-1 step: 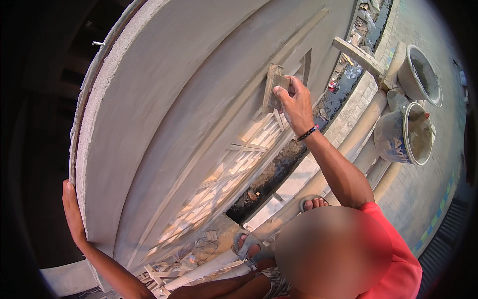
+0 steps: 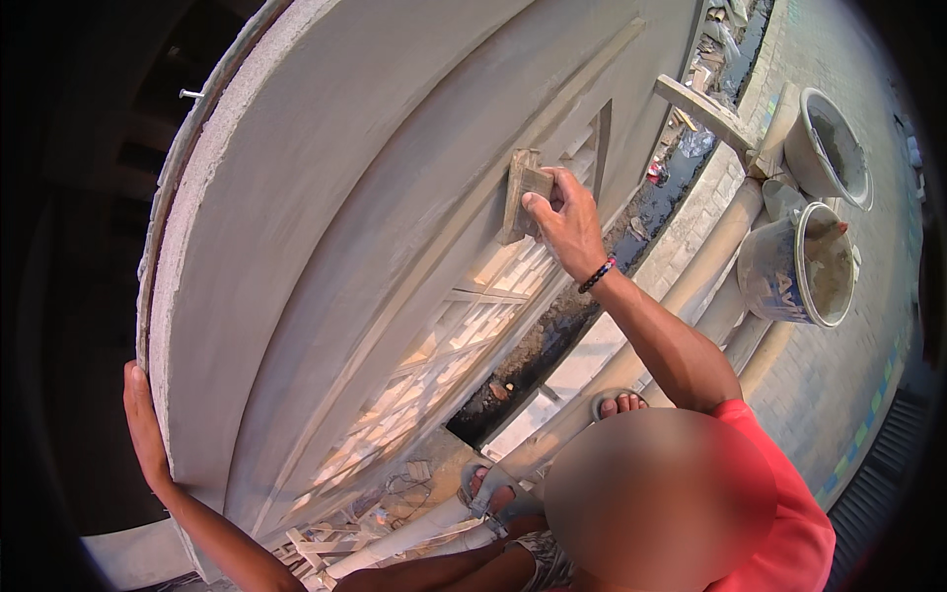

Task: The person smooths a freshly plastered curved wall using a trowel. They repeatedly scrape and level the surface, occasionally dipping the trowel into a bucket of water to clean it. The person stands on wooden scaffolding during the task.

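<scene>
My right hand (image 2: 570,225) grips a small wooden float (image 2: 517,197), its thumb and fingers closed round the handle. The float's face lies against the smooth grey plastered wall (image 2: 404,148), on a raised band above the lattice opening (image 2: 434,345). On the far left, my left hand (image 2: 145,424) rests along the wall's rough outer edge (image 2: 187,257). Its fingers are stretched out, and part of the hand is hidden behind that edge.
Bamboo poles (image 2: 725,232) run beneath my feet, joined by a wooden beam (image 2: 705,111). At right stand a mortar-smeared bucket (image 2: 774,271) and a round tub (image 2: 804,148). A dark ditch (image 2: 513,380) lies below. A nail (image 2: 190,94) sticks out from the wall's edge.
My right hand and the float have shifted left and slightly down along the wall. My left hand stays at the edge.
</scene>
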`<state>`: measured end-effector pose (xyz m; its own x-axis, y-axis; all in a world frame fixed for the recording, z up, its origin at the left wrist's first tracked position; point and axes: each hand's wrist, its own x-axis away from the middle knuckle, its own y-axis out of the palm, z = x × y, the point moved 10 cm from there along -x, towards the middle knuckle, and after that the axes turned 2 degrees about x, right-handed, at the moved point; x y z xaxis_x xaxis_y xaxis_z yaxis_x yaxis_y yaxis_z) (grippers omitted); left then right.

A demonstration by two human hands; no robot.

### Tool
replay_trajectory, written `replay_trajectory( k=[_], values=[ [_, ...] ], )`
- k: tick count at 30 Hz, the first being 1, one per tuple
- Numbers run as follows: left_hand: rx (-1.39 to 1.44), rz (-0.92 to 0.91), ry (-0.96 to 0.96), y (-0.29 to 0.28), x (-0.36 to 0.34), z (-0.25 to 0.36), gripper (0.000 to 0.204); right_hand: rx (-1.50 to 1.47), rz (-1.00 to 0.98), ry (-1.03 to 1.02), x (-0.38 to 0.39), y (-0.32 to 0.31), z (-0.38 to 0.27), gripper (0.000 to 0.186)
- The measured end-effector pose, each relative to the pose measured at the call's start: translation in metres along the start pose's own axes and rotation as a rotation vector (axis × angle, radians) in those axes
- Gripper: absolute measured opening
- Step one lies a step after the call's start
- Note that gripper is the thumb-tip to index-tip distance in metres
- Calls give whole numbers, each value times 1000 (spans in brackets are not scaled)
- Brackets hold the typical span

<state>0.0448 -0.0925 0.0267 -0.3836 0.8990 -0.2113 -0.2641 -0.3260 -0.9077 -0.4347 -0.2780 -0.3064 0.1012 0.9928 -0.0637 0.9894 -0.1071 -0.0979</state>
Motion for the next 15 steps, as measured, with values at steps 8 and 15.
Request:
replay_trajectory(
  k=[8, 15],
  values=[
    [-6, -36, -19, 1, 2, 2, 49, -162, 115, -92, -32, -60, 2, 35],
    [-21, -43, 0, 3, -4, -8, 49, 55, 96, -105, -47, -41, 7, 38]
  ],
)
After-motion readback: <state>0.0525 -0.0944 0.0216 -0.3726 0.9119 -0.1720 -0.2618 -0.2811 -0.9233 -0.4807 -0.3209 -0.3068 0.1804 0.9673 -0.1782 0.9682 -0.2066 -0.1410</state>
